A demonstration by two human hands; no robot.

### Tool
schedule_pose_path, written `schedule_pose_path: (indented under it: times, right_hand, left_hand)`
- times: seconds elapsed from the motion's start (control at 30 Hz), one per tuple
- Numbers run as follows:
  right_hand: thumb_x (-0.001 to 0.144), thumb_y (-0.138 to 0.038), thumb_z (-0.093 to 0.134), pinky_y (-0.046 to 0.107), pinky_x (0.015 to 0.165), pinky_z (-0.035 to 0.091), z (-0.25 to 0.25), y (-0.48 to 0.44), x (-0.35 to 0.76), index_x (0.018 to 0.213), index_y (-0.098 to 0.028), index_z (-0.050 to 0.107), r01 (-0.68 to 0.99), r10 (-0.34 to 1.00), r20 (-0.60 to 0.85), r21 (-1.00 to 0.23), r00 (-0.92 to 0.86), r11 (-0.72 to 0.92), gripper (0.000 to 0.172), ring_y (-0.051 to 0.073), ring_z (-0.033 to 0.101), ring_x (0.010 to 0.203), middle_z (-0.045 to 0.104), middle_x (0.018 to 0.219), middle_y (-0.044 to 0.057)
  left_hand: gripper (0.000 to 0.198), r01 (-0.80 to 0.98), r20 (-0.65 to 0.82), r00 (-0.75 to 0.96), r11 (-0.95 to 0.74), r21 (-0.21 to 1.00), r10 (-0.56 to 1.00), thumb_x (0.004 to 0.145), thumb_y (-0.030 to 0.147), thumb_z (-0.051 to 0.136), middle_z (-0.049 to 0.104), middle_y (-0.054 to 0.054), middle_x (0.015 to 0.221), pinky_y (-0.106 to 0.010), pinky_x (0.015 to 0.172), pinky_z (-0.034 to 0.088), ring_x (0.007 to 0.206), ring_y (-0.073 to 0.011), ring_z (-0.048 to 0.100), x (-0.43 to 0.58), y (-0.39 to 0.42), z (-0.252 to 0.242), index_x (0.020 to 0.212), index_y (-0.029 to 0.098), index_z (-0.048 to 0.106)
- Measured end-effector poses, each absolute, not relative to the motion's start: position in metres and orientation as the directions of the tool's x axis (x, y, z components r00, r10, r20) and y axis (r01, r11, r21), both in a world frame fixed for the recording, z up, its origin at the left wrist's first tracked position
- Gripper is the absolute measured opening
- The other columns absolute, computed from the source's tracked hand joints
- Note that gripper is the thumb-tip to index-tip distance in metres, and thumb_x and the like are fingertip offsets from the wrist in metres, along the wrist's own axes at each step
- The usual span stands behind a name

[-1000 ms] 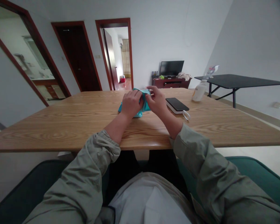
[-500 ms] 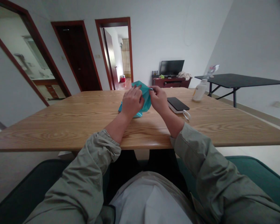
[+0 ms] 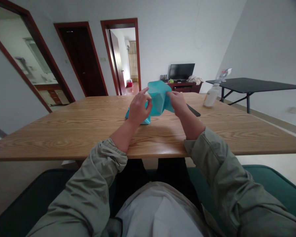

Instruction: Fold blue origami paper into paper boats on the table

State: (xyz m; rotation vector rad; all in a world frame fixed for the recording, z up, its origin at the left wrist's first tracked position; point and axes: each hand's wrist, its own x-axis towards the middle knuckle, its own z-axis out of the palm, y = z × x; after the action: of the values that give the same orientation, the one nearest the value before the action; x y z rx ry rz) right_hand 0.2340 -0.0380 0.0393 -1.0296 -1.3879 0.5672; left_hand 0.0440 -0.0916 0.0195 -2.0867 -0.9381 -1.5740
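Observation:
Above the table, a thin, creased teal sheet (image 3: 158,98) is spread between my hands; I cannot tell whether it is paper or plastic. My right hand (image 3: 179,102) pinches its right edge between thumb and fingers. On the other side, my left hand (image 3: 138,108) has thumb and forefinger brought together at the sheet's left edge, the other fingers loosely bent. Under and behind my left hand lies more blue-teal material (image 3: 146,121) on the tabletop, mostly covered. Whether it joins the sheet is hidden.
The wooden table (image 3: 76,131) carries a black phone-like slab (image 3: 193,110), partly behind my right hand, and a whitish plastic bottle (image 3: 211,96) farther right. Beyond stand a black folding table (image 3: 256,84) and a television (image 3: 182,72) on a low cabinet.
My right hand has moved right and slightly toward me, pulling the teal sheet wider and more open. The sheet has shifted right, and the right hand now covers more of the black slab.

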Motion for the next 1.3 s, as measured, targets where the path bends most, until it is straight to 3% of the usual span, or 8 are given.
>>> schedule_pose_path:
  times: [0.13, 0.3, 0.6, 0.73, 0.87, 0.97, 1.1, 1.3]
  right_hand:
    - [0.08, -0.036, 0.057, 0.025, 0.059, 0.041, 0.036, -0.026, 0.251, 0.068, -0.017, 0.058, 0.233, 0.832, 0.529, -0.841, 0.165, 0.488, 0.022, 0.014, 0.05, 0.065, 0.051, 0.061, -0.002]
    - [0.079, -0.037, 0.063, 0.027, 0.061, 0.047, 0.032, -0.022, 0.263, 0.072, -0.015, 0.064, 0.209, 0.839, 0.526, -0.844, 0.142, 0.494, 0.023, 0.016, 0.058, 0.066, 0.06, 0.065, 0.001]
    - [0.079, -0.035, 0.071, 0.031, 0.067, 0.056, 0.036, -0.038, 0.271, 0.083, -0.017, 0.07, -0.032, 0.911, 0.396, -0.918, -0.117, 0.395, 0.019, 0.018, 0.067, 0.069, 0.072, 0.079, 0.005]
    - [0.081, -0.035, 0.068, 0.033, 0.069, 0.058, 0.036, -0.038, 0.278, 0.089, -0.019, 0.068, -0.117, 0.93, 0.343, -0.937, -0.132, 0.329, 0.018, 0.019, 0.068, 0.07, 0.073, 0.083, 0.005]
    - [0.08, -0.039, 0.069, 0.035, 0.068, 0.059, 0.032, -0.031, 0.285, 0.091, -0.019, 0.067, -0.107, 0.933, 0.33, -0.942, -0.142, 0.317, 0.023, 0.021, 0.069, 0.072, 0.073, 0.083, 0.006]
    - [0.078, -0.044, 0.071, 0.034, 0.067, 0.059, 0.029, -0.023, 0.288, 0.092, -0.018, 0.067, -0.085, 0.923, 0.38, -0.923, -0.059, 0.375, 0.03, 0.02, 0.068, 0.071, 0.072, 0.081, 0.006]
    - [0.079, -0.053, 0.068, 0.034, 0.073, 0.059, 0.027, -0.018, 0.287, 0.097, -0.018, 0.064, -0.119, 0.867, 0.49, -0.859, 0.088, 0.497, 0.039, 0.021, 0.069, 0.08, 0.072, 0.086, 0.006]
    - [0.083, -0.063, 0.059, 0.035, 0.079, 0.058, 0.037, -0.042, 0.264, 0.117, -0.023, 0.059, -0.105, 0.857, 0.515, -0.851, 0.035, 0.515, 0.053, 0.022, 0.068, 0.093, 0.072, 0.098, 0.005]
  left_hand:
    - [0.016, 0.545, 0.941, 0.0, -0.789, 0.284, 0.339, 0.095, 0.036, 0.053, 0.059, -0.012, 0.13, -0.036, 0.092, 0.051, 0.118, -0.0203, 0.058, 0.035, -0.087, 0.018, 0.097, 0.02, 0.053]
    - [0.019, 0.407, 0.857, -0.18, -0.756, 0.512, 0.483, 0.088, 0.037, 0.065, 0.063, -0.003, 0.089, -0.027, 0.081, 0.051, 0.093, -0.0158, 0.063, 0.012, -0.077, 0.021, 0.089, 0.021, 0.054]
    - [0.026, 0.168, 0.624, -0.209, -0.601, 0.782, 0.753, 0.079, 0.037, 0.071, 0.06, 0.001, 0.072, -0.022, 0.056, 0.042, 0.061, -0.0112, 0.056, -0.022, -0.062, 0.021, 0.085, 0.02, 0.052]
    - [0.034, 0.031, 0.448, -0.041, -0.447, 0.894, 0.893, 0.073, 0.038, 0.075, 0.061, 0.001, 0.073, -0.02, 0.049, 0.038, 0.053, -0.009, 0.051, -0.034, -0.064, 0.019, 0.093, 0.02, 0.053]
    - [0.042, -0.037, 0.399, 0.038, -0.398, 0.917, 0.916, 0.068, 0.037, 0.078, 0.061, 0.001, 0.077, -0.018, 0.046, 0.037, 0.052, -0.0078, 0.051, -0.043, -0.067, 0.018, 0.098, 0.02, 0.055]
    - [0.054, -0.033, 0.341, 0.094, -0.339, 0.94, 0.935, 0.066, 0.035, 0.08, 0.063, 0.0, 0.084, -0.021, 0.053, 0.045, 0.06, -0.0104, 0.058, -0.045, -0.071, 0.018, 0.111, 0.022, 0.053]
    - [0.079, -0.026, 0.254, 0.139, -0.252, 0.967, 0.957, 0.066, 0.029, 0.081, 0.067, -0.004, 0.095, -0.029, 0.065, 0.052, 0.074, -0.0166, 0.068, -0.035, -0.078, 0.017, 0.133, 0.026, 0.04]
    - [0.087, -0.019, 0.202, 0.237, -0.204, 0.979, 0.95, 0.07, 0.038, 0.081, 0.068, -0.013, 0.113, -0.03, 0.066, 0.052, 0.081, -0.0205, 0.071, -0.004, -0.081, 0.014, 0.142, 0.029, 0.032]
